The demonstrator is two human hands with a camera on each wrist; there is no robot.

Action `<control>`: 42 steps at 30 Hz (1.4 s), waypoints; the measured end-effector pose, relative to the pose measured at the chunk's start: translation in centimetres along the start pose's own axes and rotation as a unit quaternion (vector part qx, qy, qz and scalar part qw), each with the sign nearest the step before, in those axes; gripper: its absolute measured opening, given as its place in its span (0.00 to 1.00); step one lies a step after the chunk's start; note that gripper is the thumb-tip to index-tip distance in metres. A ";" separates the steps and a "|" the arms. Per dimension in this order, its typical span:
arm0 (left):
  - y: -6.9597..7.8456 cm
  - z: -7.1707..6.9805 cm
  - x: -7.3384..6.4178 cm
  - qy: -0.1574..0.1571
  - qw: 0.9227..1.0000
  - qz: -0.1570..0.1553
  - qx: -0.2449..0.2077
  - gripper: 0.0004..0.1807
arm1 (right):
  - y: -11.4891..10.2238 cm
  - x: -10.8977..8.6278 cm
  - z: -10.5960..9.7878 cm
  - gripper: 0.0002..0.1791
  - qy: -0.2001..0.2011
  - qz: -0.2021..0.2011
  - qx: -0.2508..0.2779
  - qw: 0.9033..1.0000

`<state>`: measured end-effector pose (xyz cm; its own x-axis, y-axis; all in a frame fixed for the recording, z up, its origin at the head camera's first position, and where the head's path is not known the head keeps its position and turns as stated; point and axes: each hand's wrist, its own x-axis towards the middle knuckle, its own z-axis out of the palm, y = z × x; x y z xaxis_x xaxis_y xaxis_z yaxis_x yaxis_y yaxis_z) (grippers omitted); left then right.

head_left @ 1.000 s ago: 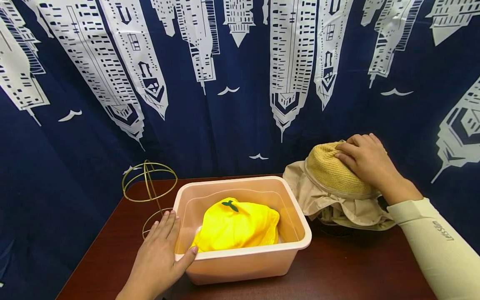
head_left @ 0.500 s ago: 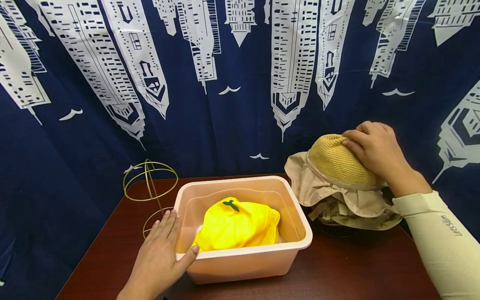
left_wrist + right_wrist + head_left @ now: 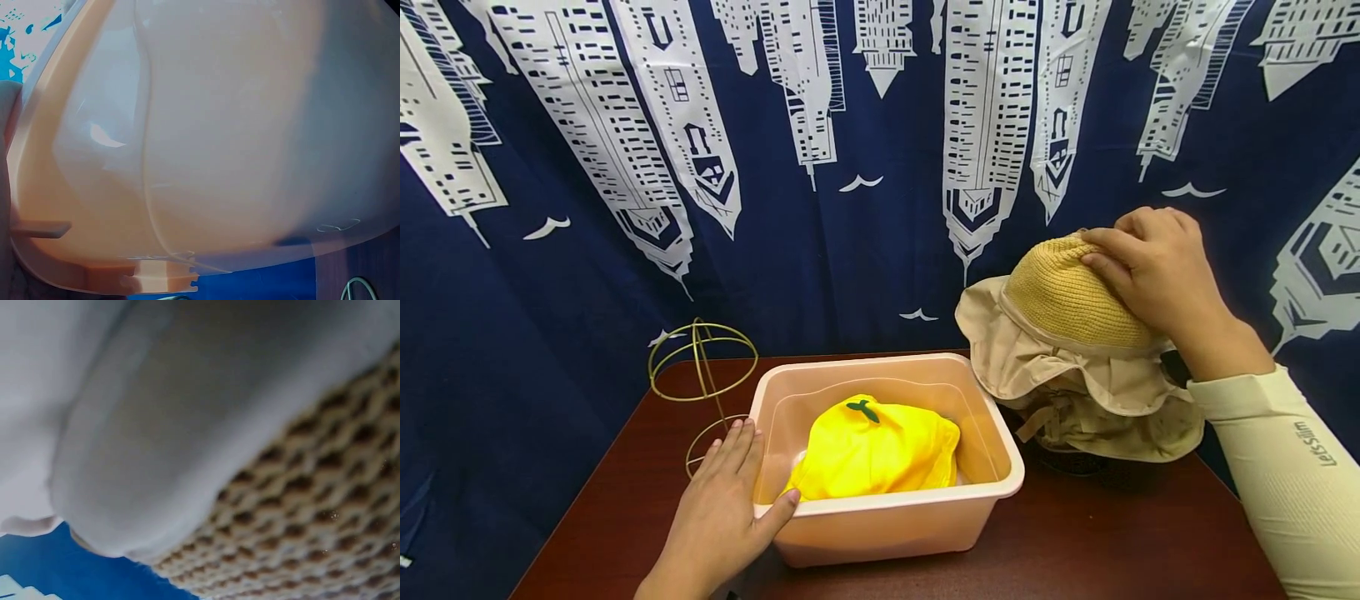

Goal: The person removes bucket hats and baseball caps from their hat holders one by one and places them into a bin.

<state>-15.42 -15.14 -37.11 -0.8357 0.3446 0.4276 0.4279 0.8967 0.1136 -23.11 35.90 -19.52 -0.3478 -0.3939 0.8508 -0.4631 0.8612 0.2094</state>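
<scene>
My right hand (image 3: 1168, 271) pinches the top of a sun hat (image 3: 1063, 300) with a yellow knitted crown and a ruffled beige brim. In the right wrist view a finger lies against the crown's coarse weave. Below the brim shows a khaki cloth hat (image 3: 1138, 429), partly covered by it. My left hand (image 3: 718, 508) rests with straight fingers on the left front corner of a peach plastic bin (image 3: 880, 529), thumb over the front rim. Inside the bin lies a bright yellow cloth hat (image 3: 880, 450) with a green sprout mark. The bin's wall fills most of the left wrist view.
A gold wire hat stand (image 3: 700, 367) stands on the dark red wooden table (image 3: 617, 508), left of and behind the bin. Beneath the khaki hat a dark base (image 3: 1071, 461) shows. A navy curtain (image 3: 850, 267) printed with white buildings hangs along the back.
My right hand has risen with the sun hat, lifting its crown and brim and uncovering more of the khaki hat underneath. My left hand and the bin have stayed in place.
</scene>
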 end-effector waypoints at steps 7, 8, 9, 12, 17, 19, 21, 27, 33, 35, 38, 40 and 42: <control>-0.1 0.1 -0.2 0.001 1.000 -0.001 -0.003 0.46 | -1.8 1.6 0.4 0.16 0.027 -0.011 0.029 0.999; -0.1 0.2 -0.2 0.001 1.000 0.000 -0.003 0.46 | -2.0 1.8 0.5 0.16 0.030 -0.012 0.031 0.999; -0.2 0.2 -0.2 0.003 1.000 0.001 -0.003 0.46 | -2.2 2.0 0.6 0.15 0.035 -0.014 0.034 0.999; -0.2 0.2 0.0 0.009 1.000 0.006 -0.002 0.46 | -3.1 2.6 1.0 0.15 0.050 -0.016 0.042 0.998; -0.2 0.4 0.4 0.010 1.000 0.010 -0.001 0.46 | -4.8 3.7 1.3 0.12 0.045 -0.031 0.046 0.997; -0.2 0.3 0.4 0.008 1.000 0.009 0.000 0.46 | -5.5 4.2 1.6 0.12 0.038 -0.042 0.046 0.997; -0.2 0.3 0.3 0.008 1.000 0.007 0.001 0.46 | -6.3 4.6 2.1 0.12 0.039 -0.052 0.056 0.996; -0.2 0.1 0.1 0.002 1.000 0.006 0.002 0.46 | -9.1 5.9 3.7 0.14 0.065 -0.073 0.099 0.990; -0.5 0.4 0.0 0.022 1.000 0.010 -0.016 0.46 | -12.1 6.8 5.4 0.12 0.083 -0.105 0.138 0.981; -0.7 0.5 0.0 0.035 0.999 0.012 -0.026 0.46 | -13.2 7.0 6.0 0.12 0.076 -0.122 0.142 0.979; -0.8 0.7 -0.1 0.049 0.998 0.012 -0.044 0.46 | -15.1 6.9 7.2 0.11 0.058 -0.154 0.148 0.975; -0.8 0.8 -0.2 0.055 0.997 0.013 -0.054 0.46 | -16.3 6.8 8.0 0.10 0.041 -0.175 0.155 0.971; -0.8 0.9 -0.2 0.063 0.996 0.016 -0.059 0.47 | -17.3 6.5 8.7 0.11 0.026 -0.187 0.166 0.968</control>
<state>-15.93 -15.70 -38.13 -0.7745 0.3284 0.5407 0.4976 0.8440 0.2001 -24.48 15.59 -21.81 -0.0668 -0.6342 0.7703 -0.7884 0.5067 0.3488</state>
